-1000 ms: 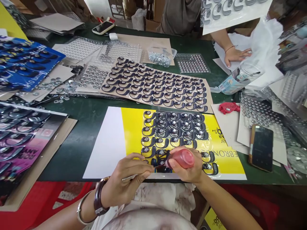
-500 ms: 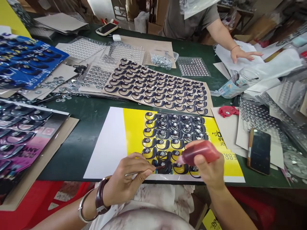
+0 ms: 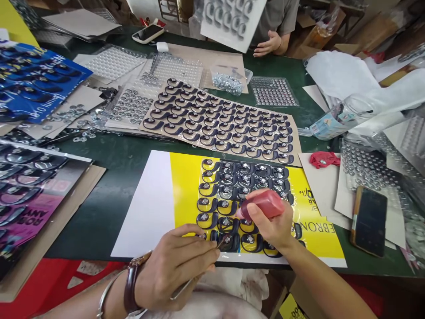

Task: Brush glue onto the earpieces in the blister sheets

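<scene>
My right hand (image 3: 275,227) is wrapped round a red squeeze bottle (image 3: 267,204), tilted with its nozzle pointing down and left, close above the card. In my left hand (image 3: 179,263) are metal tweezers (image 3: 182,289), their tips by a piece in the bottom row. Under both hands lies a yellow and white printed card (image 3: 142,199). Rows of dark curled pieces (image 3: 208,189) with small shiny round centres sit on it under clear film. My right hand and the bottle hide some of those on the right side.
Behind the card is a brown board (image 3: 295,133) with more curled pieces. A phone (image 3: 369,221), red cloth (image 3: 324,159) and plastic jar (image 3: 335,119) stand to the right. Printed cards (image 3: 40,84) lie at left. Across the table, a co-worker's hand (image 3: 270,43) shows beside a raised white sheet (image 3: 245,40).
My right hand moved the bottle left and slightly up over the card. My left hand shifted slightly down. The co-worker's hand left the white paper, and a sheet with dark shapes came into view.
</scene>
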Tool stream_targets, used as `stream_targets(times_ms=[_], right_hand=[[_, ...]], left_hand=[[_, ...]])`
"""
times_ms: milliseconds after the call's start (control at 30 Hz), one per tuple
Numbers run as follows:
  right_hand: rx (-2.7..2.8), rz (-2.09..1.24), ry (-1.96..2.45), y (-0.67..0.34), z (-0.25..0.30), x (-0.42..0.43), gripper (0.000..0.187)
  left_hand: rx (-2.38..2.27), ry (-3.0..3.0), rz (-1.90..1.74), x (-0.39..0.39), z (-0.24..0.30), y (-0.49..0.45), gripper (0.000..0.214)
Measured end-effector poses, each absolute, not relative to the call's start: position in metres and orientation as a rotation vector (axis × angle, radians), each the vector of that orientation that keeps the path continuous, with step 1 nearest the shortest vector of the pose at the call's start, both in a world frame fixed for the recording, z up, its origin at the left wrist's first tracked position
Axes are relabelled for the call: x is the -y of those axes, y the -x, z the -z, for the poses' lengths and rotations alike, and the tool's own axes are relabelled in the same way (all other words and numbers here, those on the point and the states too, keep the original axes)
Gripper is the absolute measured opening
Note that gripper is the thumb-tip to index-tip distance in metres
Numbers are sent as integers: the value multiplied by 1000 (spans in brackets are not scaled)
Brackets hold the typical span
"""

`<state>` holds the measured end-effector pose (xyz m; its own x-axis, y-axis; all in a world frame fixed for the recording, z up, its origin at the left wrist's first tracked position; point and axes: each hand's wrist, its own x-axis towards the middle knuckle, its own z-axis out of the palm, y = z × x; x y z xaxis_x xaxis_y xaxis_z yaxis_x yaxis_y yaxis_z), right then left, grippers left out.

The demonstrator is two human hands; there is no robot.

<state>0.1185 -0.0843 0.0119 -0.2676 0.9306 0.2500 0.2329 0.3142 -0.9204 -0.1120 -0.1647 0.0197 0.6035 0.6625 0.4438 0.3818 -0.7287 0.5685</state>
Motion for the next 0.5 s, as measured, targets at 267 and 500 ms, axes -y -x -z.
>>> stream_targets(times_ms=[267, 500], right_hand=[[1769, -955, 1047, -117, 5, 92, 11], [1871, -798, 954, -113, 8, 90, 12]], left_hand=[[-874, -2643, -882, 159, -10, 107, 20], [-816, -2841, -781, 166, -12, 103, 21]])
